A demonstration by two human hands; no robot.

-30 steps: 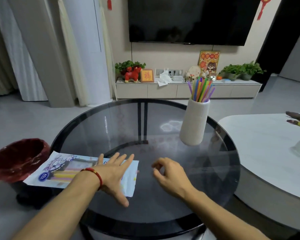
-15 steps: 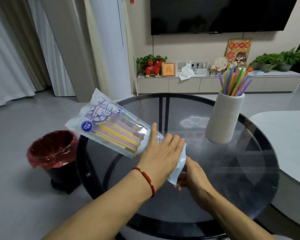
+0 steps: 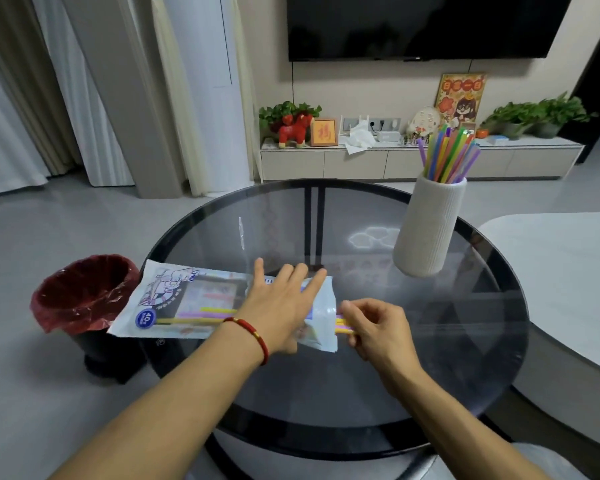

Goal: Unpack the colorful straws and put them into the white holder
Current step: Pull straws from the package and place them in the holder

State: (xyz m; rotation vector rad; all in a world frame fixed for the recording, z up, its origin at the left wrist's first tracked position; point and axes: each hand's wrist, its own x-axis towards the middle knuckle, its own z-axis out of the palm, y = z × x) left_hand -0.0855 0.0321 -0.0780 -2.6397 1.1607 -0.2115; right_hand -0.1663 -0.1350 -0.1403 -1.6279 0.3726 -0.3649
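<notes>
My left hand (image 3: pixel 280 308) lies flat with straight fingers pressing on the straw packet (image 3: pixel 194 306), pinning it to the round glass surface (image 3: pixel 430 358). A red bracelet (image 3: pixel 253 336) circles that wrist. My right hand (image 3: pixel 378 329) sits just beside the packet's open right end, its fingers curled and pinching the tips of a few yellow and pink straws (image 3: pixel 343 325) that poke out of the opening. More yellow and purple straws show through the packet's clear window, under my left forearm. The packet lies along the near-left part of the surface, its left end reaching past the rim toward a red-lined trash bin (image 3: pixel 80 292) standing on the floor. On the far right of the surface the white holder (image 3: pixel 428 226) stands upright, well apart from both hands, with a bundle of colorful straws (image 3: pixel 447 157) fanning out of its mouth. A white table (image 3: pixel 568 271) sits to the right.
</notes>
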